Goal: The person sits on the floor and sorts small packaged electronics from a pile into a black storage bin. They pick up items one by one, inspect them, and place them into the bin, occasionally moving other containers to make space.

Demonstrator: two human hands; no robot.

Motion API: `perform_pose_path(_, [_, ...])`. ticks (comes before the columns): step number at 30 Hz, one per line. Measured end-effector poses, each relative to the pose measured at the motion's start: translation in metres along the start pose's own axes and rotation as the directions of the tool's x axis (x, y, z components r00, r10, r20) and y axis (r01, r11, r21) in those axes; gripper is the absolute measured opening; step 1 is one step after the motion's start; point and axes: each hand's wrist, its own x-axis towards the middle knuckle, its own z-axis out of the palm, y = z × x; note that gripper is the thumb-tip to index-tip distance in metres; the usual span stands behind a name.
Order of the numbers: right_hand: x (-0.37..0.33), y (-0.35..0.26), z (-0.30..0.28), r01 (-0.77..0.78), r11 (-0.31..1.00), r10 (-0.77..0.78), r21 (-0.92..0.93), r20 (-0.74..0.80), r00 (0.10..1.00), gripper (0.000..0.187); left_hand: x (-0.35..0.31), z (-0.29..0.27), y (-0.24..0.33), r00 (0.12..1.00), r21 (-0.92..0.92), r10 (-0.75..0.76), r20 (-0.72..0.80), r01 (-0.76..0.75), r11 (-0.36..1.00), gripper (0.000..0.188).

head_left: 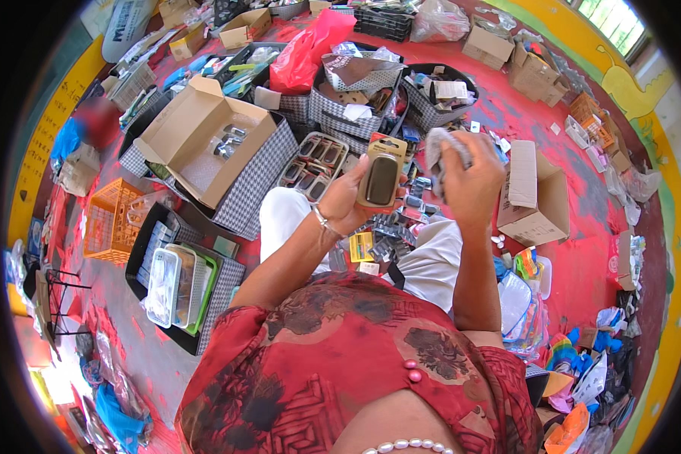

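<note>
My left hand [343,200] is closed around a blister pack [380,180], a dark, rounded oblong item on a yellow-brown card, held upright above my lap. To its right my right hand [473,175] grips a crumpled grey cloth [440,155], bunched between the fingers and apart from the pack. Below both hands, between my knees, lies a heap of small dark packaged items [390,240] with a yellow one [361,247] among them. Beyond my left knee stands a clear tray [311,167] of similar dark packs.
An open cardboard box [204,144] rests on a houndstooth bin at the left. Another open carton [533,198] stands to the right. Filled fabric bins [348,113] and a red plastic bag [310,53] lie ahead. An orange crate [113,221] and a basket of plastic containers [178,284] are at the left.
</note>
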Motion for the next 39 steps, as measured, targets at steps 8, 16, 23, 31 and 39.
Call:
perform_pose_path(8, [-0.041, -0.028, 0.033, 0.218, 0.943, -0.310, 0.251, 0.432, 0.847, 0.006, 0.011, -0.023, 0.000, 0.998, -0.018, 0.061, -0.034, -0.062, 0.998, 0.049])
perform_pose_path(16, [-0.026, -0.015, 0.039, 0.124, 0.973, -0.188, 0.193, 0.362, 0.913, 0.015, 0.019, -0.012, -0.015, 0.992, -0.118, 0.117, -0.035, -0.120, 0.986, 0.045])
perform_pose_path(23, [-0.038, 0.031, 0.019, -0.668, 0.448, 0.488, 0.595, 0.463, 0.740, 0.010, 0.015, -0.016, 0.000, 0.995, -0.167, 0.073, -0.070, -0.083, 0.983, 0.047])
perform_pose_path(31, [-0.038, 0.008, 0.013, -0.332, 0.821, 0.290, 0.464, 0.162, 0.943, 0.012, 0.023, -0.008, -0.009, 0.958, -0.051, 0.097, -0.270, -0.115, 0.992, 0.032])
perform_pose_path(39, [-0.023, 0.017, 0.038, -0.100, 0.995, 0.101, -0.023, 0.048, 0.994, 0.012, 0.015, 0.000, -0.016, 0.943, 0.188, 0.133, -0.304, -0.077, 0.979, 0.028])
